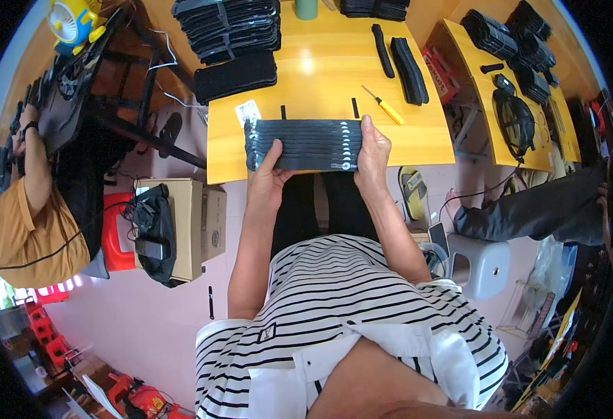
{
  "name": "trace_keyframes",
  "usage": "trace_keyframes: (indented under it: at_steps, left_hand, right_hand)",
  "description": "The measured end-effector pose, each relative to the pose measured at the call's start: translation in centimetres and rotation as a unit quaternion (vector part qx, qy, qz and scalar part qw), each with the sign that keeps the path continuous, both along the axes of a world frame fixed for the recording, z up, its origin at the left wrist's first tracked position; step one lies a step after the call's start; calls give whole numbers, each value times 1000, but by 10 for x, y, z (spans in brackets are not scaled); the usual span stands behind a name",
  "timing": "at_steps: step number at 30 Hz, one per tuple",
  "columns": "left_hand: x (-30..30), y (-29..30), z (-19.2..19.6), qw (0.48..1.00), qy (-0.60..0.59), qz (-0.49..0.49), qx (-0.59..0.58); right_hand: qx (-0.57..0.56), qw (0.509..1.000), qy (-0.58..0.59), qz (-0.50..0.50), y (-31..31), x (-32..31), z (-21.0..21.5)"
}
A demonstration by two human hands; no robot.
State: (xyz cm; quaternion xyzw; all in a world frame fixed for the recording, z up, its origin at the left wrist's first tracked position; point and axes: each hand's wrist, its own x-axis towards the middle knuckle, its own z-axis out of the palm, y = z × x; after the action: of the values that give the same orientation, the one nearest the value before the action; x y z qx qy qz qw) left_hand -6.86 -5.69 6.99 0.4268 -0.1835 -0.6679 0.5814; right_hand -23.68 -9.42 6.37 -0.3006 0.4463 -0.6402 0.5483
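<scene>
1. Nearest the camera: striped shirt [334,269], set square to the bench [320,73], apparently for even reach to both sides.
2. Left hand [270,178]: clamped on the left part of the strips [306,144], thumb flat on top, other fingers mostly hidden beneath. Presumably pressing the layers together against slipping.
3. Right hand [372,153]: clamped on the right end, thumb upright along it. Other fingers partly hidden; exact spread impossible to tell. Probably steadying that end and keeping the row level.
4. Strips: black, overlapped in a row, pale marks stepped along both ends. Held lengthwise from side to side, between both hands, over the near edge of the bench. Likely fanned to leave each edge showing. Contact with the wood: cannot tell.
5. Just beyond: white label [248,112] at the far left corner of the row; dark tab [355,107] toward the right, purpose unclear.
6. Driver [389,112]: handle yellow, shaft pointing away and leftward. Seemingly parked near the right hand, clear of the row.
7. Farther right: thick bundle [410,70], laid lengthwise, perhaps set aside.
8. Farther left: low pile [237,77], then tall stack [226,31], banded, probably against toppling.
9. Far edge: green cup [306,8].
</scene>
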Motion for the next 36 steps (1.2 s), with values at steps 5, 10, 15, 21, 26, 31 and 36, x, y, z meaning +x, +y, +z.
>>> trace_keyframes:
  at_steps: [5,10,15,21,26,31,36]
  left_hand:
    - [-8,1,-7,970,233,74,18]
    - [11,4,-6,993,120,8,-19]
    - [26,8,7,996,80,-13,-49]
    - [49,-12,-45,989,-125,44,-60]
    - [46,-16,-34,990,-31,136,36]
    - [64,-10,-53,972,-183,145,-30]
    - [74,-12,-49,818,-567,101,5]
  right_hand:
    - [34,997,-72,6,1,8,9]
    - [-2,1000,3,-1,0,-4,4]
    - [-23,999,28,-18,0,-8,-4]
    - [-15,997,74,15,-8,-2,-17]
    - [119,992,30,19,-35,19,-45]
    - [27,950,311,28,-48,24,-69]
    - [-25,817,576,-6,-48,37,-47]
